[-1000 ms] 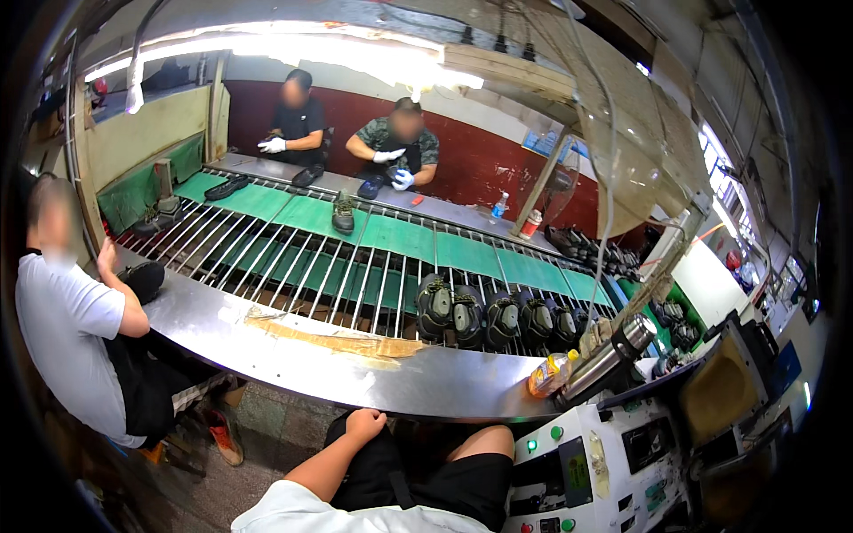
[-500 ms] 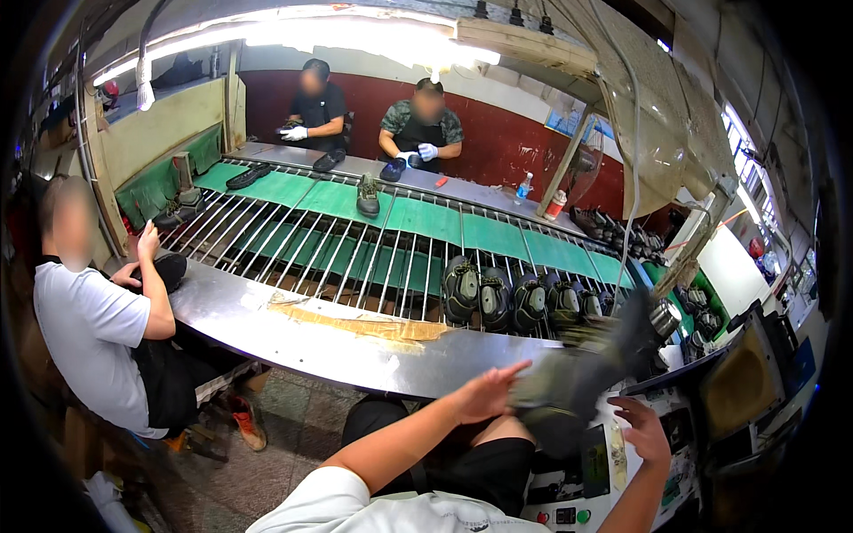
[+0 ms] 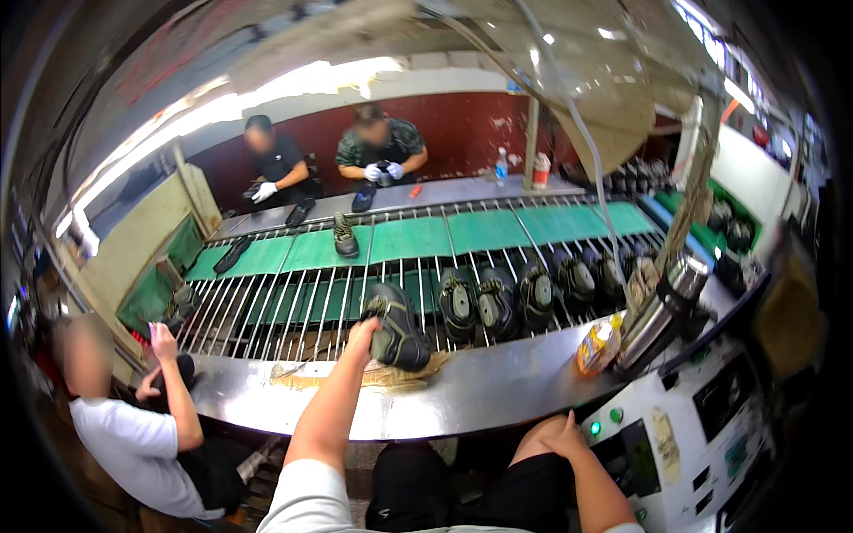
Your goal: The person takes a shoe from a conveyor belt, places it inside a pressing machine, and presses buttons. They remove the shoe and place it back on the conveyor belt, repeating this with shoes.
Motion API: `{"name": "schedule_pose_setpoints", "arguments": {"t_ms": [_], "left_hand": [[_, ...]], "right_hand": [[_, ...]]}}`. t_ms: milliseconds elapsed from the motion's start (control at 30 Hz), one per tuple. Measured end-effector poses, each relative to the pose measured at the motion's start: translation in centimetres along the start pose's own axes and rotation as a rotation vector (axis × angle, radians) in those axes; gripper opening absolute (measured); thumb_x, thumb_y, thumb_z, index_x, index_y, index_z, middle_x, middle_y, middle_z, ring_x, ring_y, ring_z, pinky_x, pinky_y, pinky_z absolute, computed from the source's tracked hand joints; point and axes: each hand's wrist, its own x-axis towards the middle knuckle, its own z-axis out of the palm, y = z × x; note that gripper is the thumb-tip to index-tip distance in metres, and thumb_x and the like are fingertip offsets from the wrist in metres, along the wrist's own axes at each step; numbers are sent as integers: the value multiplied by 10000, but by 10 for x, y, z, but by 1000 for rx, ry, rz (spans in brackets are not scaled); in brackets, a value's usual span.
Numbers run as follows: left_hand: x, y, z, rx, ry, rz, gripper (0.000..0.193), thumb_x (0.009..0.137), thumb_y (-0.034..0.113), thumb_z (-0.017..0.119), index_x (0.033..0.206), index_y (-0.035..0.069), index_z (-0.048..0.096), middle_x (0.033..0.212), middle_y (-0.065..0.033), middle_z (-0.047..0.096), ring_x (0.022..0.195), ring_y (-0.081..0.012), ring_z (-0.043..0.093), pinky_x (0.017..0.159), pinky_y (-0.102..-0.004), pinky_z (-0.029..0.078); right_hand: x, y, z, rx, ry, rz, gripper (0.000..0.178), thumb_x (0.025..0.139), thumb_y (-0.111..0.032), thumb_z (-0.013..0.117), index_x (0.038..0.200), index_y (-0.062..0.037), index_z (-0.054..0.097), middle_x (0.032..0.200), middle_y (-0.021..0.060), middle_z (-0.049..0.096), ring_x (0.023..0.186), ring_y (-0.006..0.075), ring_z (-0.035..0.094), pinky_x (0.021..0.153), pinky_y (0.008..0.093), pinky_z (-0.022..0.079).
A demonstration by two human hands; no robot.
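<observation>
My left hand is closed around a dark shoe with olive-green trim, held over the near part of the metal bars and the front ledge. The grip is at its left side. Down by my right thigh and the white control panel, my right hand is empty, its fingers loosely apart. To the right of the held shoe, several similar shoes lean in a row on the bar rack.
A metal ledge runs along the front. On it stand a yellow-labelled bottle and a steel thermos. Beyond lies a green belt carrying a shoe. Two gloved co-workers sit across; another person sits at left.
The shoe has moved from the right side, beside the panel, leftward over the bars in my left hand. My right hand has come away from it and lowered. The view has shifted.
</observation>
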Motion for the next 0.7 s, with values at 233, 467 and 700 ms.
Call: {"name": "schedule_pose_setpoints", "arguments": {"t_ms": [233, 467, 700], "left_hand": [[91, -2, 88, 1100, 292, 318, 616, 597, 184, 720, 1161, 6, 549, 1042, -194, 652, 973, -331, 635, 852, -385, 496], [117, -35, 104, 1288, 351, 363, 788, 661, 208, 716, 1355, 33, 386, 1136, -241, 614, 1051, -385, 597, 901, -432, 477], [86, -73, 98, 1251, 472, 659, 594, 767, 230, 637, 1307, 41, 478, 1160, -206, 602, 1041, -365, 588, 888, -423, 471]], "right_hand": [[20, -32, 18, -81, 203, 303, 1074, 636, -513, 760, 1449, -64, 220, 1311, 232, 454, 1208, 388, 462, 1002, 460, 395], [29, -34, 6, -143, 219, 276, 830, 671, -491, 749, 1297, -29, 461, 1288, 220, 478, 1213, 381, 461, 989, 453, 412], [27, -37, 5, -143, 212, 290, 839, 656, -488, 750, 1294, -30, 456, 1285, 205, 479, 1204, 381, 468, 1000, 454, 401]]}}
